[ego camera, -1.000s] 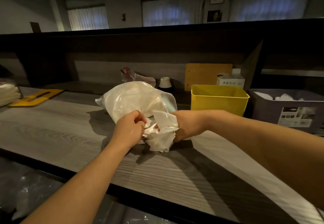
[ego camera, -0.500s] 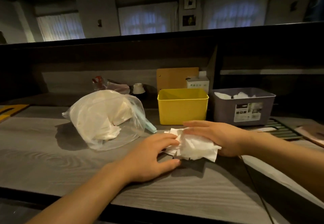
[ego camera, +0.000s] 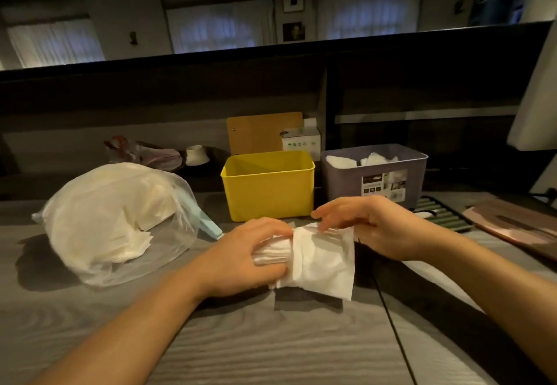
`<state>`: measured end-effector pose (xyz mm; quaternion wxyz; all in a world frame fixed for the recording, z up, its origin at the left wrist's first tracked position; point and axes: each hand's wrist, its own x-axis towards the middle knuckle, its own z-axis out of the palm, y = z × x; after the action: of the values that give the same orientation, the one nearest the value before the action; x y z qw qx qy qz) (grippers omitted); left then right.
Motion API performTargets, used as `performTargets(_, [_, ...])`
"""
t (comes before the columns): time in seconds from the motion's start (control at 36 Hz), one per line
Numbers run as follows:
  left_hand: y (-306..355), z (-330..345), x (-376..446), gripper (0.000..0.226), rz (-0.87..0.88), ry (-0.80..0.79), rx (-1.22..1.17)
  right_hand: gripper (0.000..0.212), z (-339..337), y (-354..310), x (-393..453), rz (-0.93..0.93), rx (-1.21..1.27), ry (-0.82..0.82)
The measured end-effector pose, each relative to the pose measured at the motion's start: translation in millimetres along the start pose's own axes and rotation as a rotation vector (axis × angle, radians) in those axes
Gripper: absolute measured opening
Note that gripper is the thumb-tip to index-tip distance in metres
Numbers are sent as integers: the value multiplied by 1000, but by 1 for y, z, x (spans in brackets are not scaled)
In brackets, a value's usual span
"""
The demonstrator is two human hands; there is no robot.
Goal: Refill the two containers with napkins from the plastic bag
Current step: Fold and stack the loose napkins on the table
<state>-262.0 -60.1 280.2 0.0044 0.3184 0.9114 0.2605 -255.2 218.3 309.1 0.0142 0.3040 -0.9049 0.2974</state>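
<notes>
A stack of white napkins (ego camera: 319, 261) is lifted just above the grey wooden counter (ego camera: 271, 348), in front of the yellow container (ego camera: 268, 191). My left hand (ego camera: 244, 255) grips the stack's left end. My right hand (ego camera: 376, 224) holds its upper right edge with fingers stretched over the top. The clear plastic bag (ego camera: 114, 218) full of napkins lies on the counter to the left, a light blue clip (ego camera: 211, 227) at its mouth. The grey container (ego camera: 376, 176) stands right of the yellow one with some napkins inside. The yellow container looks empty.
Behind the containers stand a tan board (ego camera: 259, 131) and a small white box (ego camera: 301, 143). A dark ribbed mat (ego camera: 443, 212) and a brown board (ego camera: 518, 227) lie at the right. A crumpled wrapper (ego camera: 141, 152) and a small white cup (ego camera: 197, 155) sit at the back.
The napkin stack left the bag and came right toward the yellow container. It lay pressed flat under both hands; now both hands hold it raised off the counter.
</notes>
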Motion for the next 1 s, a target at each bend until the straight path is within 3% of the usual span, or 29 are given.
performTargets(0.19, [-5,-2,0,54,8,88,-29,51,-4,-11,-7,38,14,-253])
performTargets(0.31, [-9,-1,-2,39,30,133,-77,62,-3,-14,-9,31,-53,-343])
performTargets(0.39, [-10,1,-4,28,27,207,-143,57,4,-13,-8,6,-120,-266])
performTargets(0.53, [-8,0,-4,20,-39,349,-242,32,15,-7,-4,-97,-124,-6])
performTargets(0.64, [-8,0,-4,13,-83,370,-310,25,12,-8,-3,-148,-156,54])
performTargets(0.75, [-7,-2,-1,7,-140,450,-540,49,0,-8,-5,-85,-224,80])
performTargets(0.83, [-8,-4,-1,9,-194,460,-673,54,4,-8,-4,-39,-230,163])
performTargets(0.92, [-9,-6,0,14,-214,453,-755,56,14,-15,2,59,94,304])
performTargets(1.0, [-8,-7,0,9,-188,422,-720,63,23,-31,17,127,414,291])
